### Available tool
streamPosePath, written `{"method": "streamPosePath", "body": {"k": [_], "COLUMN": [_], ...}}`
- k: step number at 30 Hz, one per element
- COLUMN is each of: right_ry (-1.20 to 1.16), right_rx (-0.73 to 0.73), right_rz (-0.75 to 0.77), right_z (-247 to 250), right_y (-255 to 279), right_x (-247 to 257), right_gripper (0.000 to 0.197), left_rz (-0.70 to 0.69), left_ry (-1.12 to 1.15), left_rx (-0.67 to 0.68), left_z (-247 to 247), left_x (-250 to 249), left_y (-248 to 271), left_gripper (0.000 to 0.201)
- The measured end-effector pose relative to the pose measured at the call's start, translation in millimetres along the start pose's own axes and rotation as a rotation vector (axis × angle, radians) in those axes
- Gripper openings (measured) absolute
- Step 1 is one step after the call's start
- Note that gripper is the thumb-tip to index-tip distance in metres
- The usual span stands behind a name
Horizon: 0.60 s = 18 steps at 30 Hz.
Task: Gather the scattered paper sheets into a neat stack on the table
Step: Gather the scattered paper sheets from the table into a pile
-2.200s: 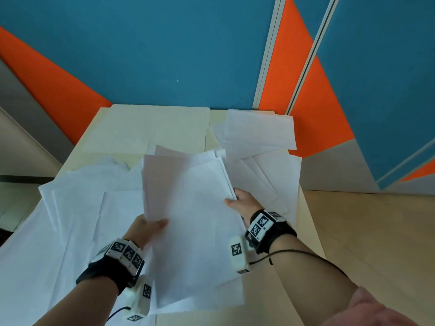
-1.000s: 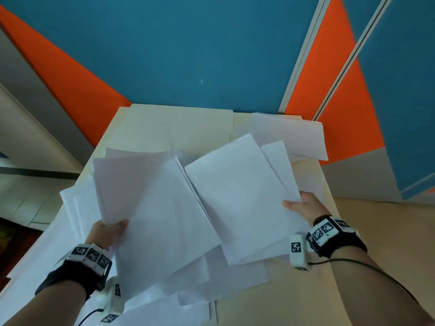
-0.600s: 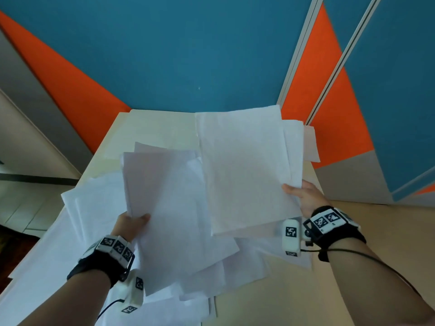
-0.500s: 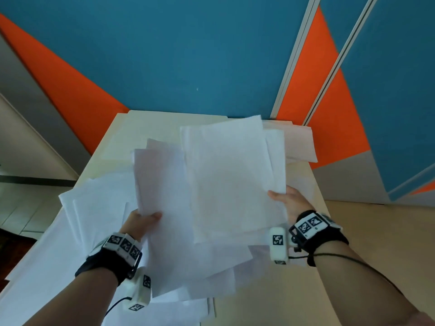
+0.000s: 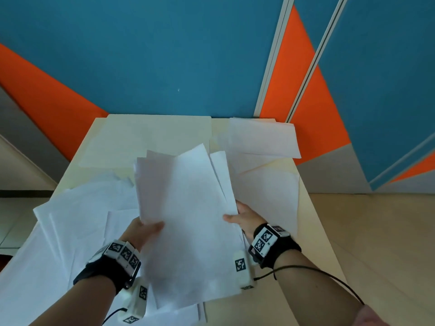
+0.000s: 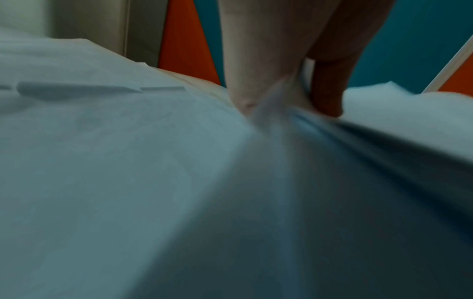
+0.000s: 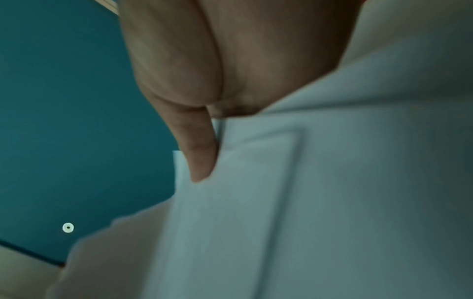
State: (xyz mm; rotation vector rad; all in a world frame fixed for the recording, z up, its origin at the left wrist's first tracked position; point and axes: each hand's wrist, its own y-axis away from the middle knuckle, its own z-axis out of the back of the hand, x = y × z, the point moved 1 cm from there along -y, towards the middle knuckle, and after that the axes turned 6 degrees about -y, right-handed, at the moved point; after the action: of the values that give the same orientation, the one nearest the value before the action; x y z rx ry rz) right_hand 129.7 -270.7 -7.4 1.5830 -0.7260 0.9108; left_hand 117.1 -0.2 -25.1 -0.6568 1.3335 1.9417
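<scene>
A loose bundle of white paper sheets point(image 5: 188, 215) is held up over the pale table point(image 5: 313, 229), its edges fanned out at the top. My left hand point(image 5: 143, 229) pinches the bundle's left edge, thumb on top; the left wrist view shows the fingers point(image 6: 245, 81) clamped on the sheets point(image 6: 153, 182). My right hand point(image 5: 242, 217) grips the right edge, thumb over the top sheet; the right wrist view shows a fingertip point(image 7: 199, 159) pressed on the paper point(image 7: 307, 202). More loose sheets point(image 5: 77, 222) lie spread over the table's left half.
A few sheets point(image 5: 261, 137) lie at the table's far right corner, and a pale sheet point(image 5: 150, 137) at the far left. The blue and orange wall point(image 5: 164, 55) stands right behind the table. Wooden floor point(image 5: 376, 243) lies to the right.
The right hand has brought its sheets leftward and down onto the left hand's sheets; the two separate bundles are now one, held from both sides.
</scene>
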Motion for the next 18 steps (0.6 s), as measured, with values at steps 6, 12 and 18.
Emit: {"method": "streamPosePath", "body": {"k": [6, 12, 18], "right_ry": [0.437, 0.557, 0.537], "right_rx": [-0.583, -0.916, -0.766], "right_rz": [-0.062, -0.506, -0.509], "right_z": [60, 110, 107], "right_y": [-6, 16, -1], "right_x": [-6, -15, -17], "right_gripper": [0.034, 0.086, 0.065], "left_rz": [0.013, 0.017, 0.032], "left_ry": [-0.083, 0.006, 0.083], "left_rx": [-0.208, -0.275, -0.322], "left_z": [9, 43, 59], "left_x": [5, 17, 26], "left_y": [-17, -25, -29], "left_gripper": [0.038, 0.037, 0.042]}}
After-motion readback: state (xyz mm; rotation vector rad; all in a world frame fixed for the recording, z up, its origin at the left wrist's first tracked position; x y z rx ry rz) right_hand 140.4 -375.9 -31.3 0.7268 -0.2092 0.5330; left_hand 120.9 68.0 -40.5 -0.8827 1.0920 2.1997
